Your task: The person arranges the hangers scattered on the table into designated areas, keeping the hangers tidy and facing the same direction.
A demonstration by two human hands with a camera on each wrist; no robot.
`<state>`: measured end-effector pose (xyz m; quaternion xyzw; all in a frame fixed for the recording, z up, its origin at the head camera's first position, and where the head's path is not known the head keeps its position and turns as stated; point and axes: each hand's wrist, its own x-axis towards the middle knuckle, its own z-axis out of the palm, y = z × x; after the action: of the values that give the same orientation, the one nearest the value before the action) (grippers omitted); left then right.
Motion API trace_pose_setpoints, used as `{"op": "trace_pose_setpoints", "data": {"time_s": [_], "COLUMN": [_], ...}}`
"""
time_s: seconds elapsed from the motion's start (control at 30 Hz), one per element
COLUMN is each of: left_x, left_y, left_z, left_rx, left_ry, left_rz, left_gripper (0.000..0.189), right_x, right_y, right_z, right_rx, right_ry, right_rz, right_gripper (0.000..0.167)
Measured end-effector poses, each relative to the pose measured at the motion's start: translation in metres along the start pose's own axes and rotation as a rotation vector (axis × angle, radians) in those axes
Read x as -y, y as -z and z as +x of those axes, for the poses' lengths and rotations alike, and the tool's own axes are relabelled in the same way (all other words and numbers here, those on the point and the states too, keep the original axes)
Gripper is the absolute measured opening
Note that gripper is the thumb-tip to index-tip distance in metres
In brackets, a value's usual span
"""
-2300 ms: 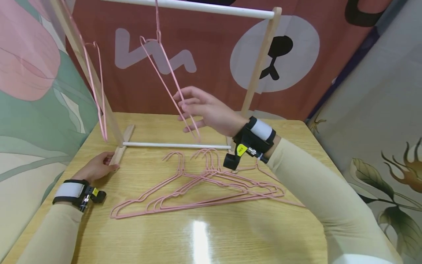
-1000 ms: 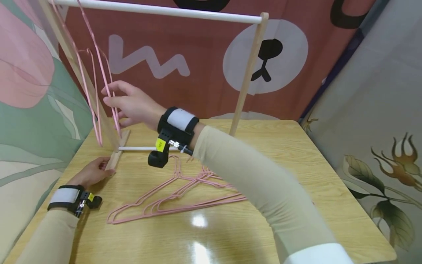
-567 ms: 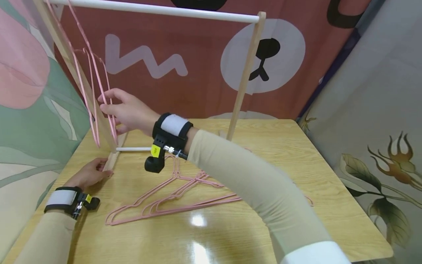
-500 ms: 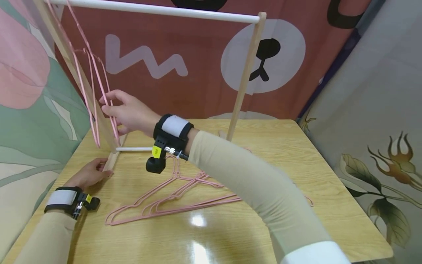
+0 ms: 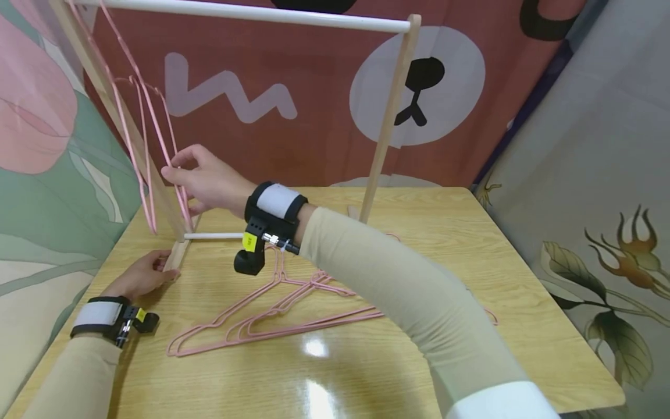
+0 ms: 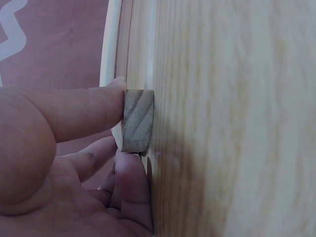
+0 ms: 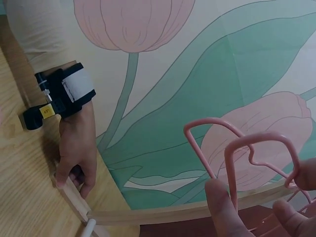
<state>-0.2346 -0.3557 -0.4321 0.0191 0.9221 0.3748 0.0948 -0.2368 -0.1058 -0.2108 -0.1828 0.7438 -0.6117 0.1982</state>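
My left hand (image 5: 141, 275) pinches the near end of the wooden foot (image 6: 137, 121) of a small clothes rack, thumb on one side and fingers on the other. My right hand (image 5: 214, 180) is at the left end of the rack, its thumb and fingers around the lower part of a pink clothes hanger (image 5: 153, 119). That hanger hangs from the white top rail (image 5: 251, 13). Just left of it hangs a second pink hanger (image 5: 123, 119), close to the rack's left post (image 5: 96, 70). In the right wrist view, the thumb (image 7: 222, 210) lies against the held hanger's wire.
Several more pink hangers (image 5: 272, 285) lie overlapping on the wooden table (image 5: 235, 384), partly hidden under the right forearm. A white lower bar (image 5: 214, 236) joins the rack's feet. The right post (image 5: 389, 116) stands before a red patterned cloth (image 5: 314, 157).
The right hand has moved left with the hanger along the rail, from mid-rack to beside the other hanger. Over the last half second it stays nearly still. The left hand keeps its grip.
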Motion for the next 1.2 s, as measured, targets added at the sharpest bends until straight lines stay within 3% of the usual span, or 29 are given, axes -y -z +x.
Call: {"op": "trace_pose_setpoints", "data": {"time_s": [0.53, 0.73, 0.87, 1.2], "left_x": [0.004, 0.004, 0.004, 0.006], "left_y": [0.002, 0.002, 0.002, 0.002], "left_z": [-0.003, -0.004, -0.004, -0.004], "left_rx": [0.024, 0.001, -0.008, 0.002], "left_ry": [0.067, 0.041, 0.024, 0.055], "left_rz": [0.007, -0.005, -0.003, 0.000], "left_gripper": [0.063, 0.062, 0.060, 0.061], "right_x": [-0.008, -0.007, -0.008, -0.017], "right_y": [0.003, 0.009, 0.016, 0.049], "right_z": [0.000, 0.000, -0.002, -0.012], "right_rx": [0.057, 0.033, 0.043, 0.092], "right_ry": [-0.042, -0.063, -0.059, -0.091], "right_rz": [0.006, -0.039, -0.089, -0.117], "right_gripper": [0.039, 0.052, 0.057, 0.058]}}
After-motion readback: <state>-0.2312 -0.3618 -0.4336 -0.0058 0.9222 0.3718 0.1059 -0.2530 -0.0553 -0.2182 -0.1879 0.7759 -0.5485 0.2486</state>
